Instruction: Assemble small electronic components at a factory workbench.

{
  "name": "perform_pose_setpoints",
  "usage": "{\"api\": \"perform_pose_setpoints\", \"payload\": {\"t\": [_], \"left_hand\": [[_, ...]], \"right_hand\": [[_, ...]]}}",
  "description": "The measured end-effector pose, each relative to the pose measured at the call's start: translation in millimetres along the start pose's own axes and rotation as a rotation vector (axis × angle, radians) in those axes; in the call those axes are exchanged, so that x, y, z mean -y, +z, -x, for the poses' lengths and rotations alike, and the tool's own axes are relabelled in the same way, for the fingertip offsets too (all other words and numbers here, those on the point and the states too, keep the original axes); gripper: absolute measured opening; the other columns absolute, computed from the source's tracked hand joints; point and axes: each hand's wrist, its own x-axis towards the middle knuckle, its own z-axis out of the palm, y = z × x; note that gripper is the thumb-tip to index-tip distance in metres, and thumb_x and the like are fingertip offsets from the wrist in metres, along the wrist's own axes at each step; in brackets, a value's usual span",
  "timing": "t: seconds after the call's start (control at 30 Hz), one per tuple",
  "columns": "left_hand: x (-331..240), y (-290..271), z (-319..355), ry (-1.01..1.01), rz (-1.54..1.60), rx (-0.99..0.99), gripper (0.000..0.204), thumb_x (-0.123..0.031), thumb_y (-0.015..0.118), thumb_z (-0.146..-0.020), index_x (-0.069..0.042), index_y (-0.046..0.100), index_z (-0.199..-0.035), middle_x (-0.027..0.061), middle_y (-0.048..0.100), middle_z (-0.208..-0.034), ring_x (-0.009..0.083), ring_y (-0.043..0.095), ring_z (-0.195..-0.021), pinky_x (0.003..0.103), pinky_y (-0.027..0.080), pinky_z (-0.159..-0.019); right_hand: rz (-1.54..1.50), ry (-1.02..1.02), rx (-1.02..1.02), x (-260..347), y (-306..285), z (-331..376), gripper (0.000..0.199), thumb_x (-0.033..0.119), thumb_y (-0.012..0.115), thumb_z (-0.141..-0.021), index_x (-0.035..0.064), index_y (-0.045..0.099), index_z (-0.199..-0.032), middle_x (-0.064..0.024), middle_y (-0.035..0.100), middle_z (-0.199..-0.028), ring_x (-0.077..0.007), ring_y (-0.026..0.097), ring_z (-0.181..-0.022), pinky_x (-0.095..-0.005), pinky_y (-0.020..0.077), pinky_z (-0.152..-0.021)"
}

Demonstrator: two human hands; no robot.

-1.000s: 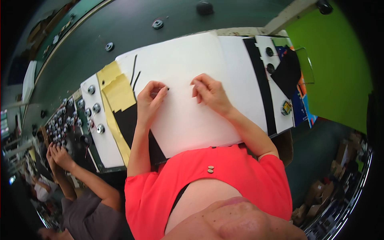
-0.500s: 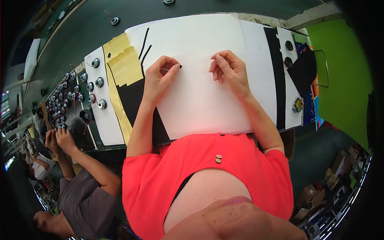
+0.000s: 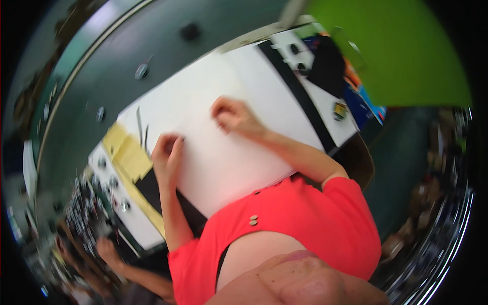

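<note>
My left hand [image 3: 168, 155] hovers at the left part of a large white sheet [image 3: 203, 168], its thumb and forefinger pinched on a small black piece [image 3: 182, 138]. To its upper right, my right hand [image 3: 235, 120] is over the same sheet with fingers curled in. Motion smears those fingers, so whether they grip anything does not show. Two thin black strips [image 3: 139, 124] lie near the sheet's left side. Beside them is creased yellow paper [image 3: 124, 147], with a black sheet [image 3: 150, 189] below it, partly behind my left forearm.
Small round speakers [image 3: 125, 205] stand on a white board at the left, with several more beyond. A co-worker's hand [image 3: 108, 250] is at lower left. On the right lie a long black band [image 3: 295, 89], a black cloth-like piece [image 3: 326, 66] and a green panel [image 3: 396, 56].
The whole view has swung and blurred, with the table now slanting up to the right. Both hands remain over the white sheet; the left still pinches the black piece. My right fingers look more curled.
</note>
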Motion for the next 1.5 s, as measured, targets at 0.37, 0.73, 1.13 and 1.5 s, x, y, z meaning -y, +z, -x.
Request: {"api": "perform_pose_setpoints", "payload": {"t": [0.37,0.73,1.13,1.5], "left_hand": [[18.5,0.1,-1.9,0.024,0.154,0.023,0.009,-0.011,0.068,-0.098,-0.005,0.063,-0.094,-0.0041,0.059,-0.080,0.0026,0.049,-0.067,0.017,0.037,-0.058],[19.5,-0.6,-2.3,0.059,0.166,0.034,0.011,-0.011,0.068,-0.098,-0.004,0.062,-0.094,-0.0015,0.061,-0.080,0.0049,0.054,-0.070,0.018,0.041,-0.060],[22.2,-1.1,-4.0,0.071,0.190,0.063,0.011,-0.012,0.068,-0.099,-0.004,0.061,-0.095,-0.0013,0.060,-0.083,0.0040,0.052,-0.070,0.017,0.042,-0.059],[28.3,-1.8,-6.9,0.103,0.172,0.056,0.011,-0.012,0.069,-0.099,-0.005,0.061,-0.095,-0.0021,0.060,-0.081,0.0028,0.049,-0.066,0.016,0.038,-0.056]], "right_hand": [[0.041,-0.098,0.020,3.8,6.9,7.6,0.011,0.001,0.053,-0.083,0.0028,0.062,-0.088,-0.0031,0.060,-0.073,-0.0098,0.054,-0.056,-0.0270,0.0434,-0.049],[-0.007,-0.074,0.095,3.2,5.6,5.5,0.015,0.004,0.046,-0.083,0.0030,0.061,-0.084,-0.0032,0.054,-0.065,-0.0104,0.049,-0.052,-0.0285,0.0389,-0.047],[0.170,-0.193,-0.022,-2.4,6.0,2.7,0.011,0.003,0.055,-0.080,0.0009,0.066,-0.083,-0.0068,0.065,-0.083,-0.0171,0.059,-0.075,-0.0326,0.0475,-0.068],[0.201,-0.259,-0.047,1.5,3.9,5.2,0.008,0.004,0.058,-0.079,0.0004,0.065,-0.081,-0.0085,0.066,-0.081,-0.0187,0.060,-0.078,-0.0332,0.0480,-0.074]]}}
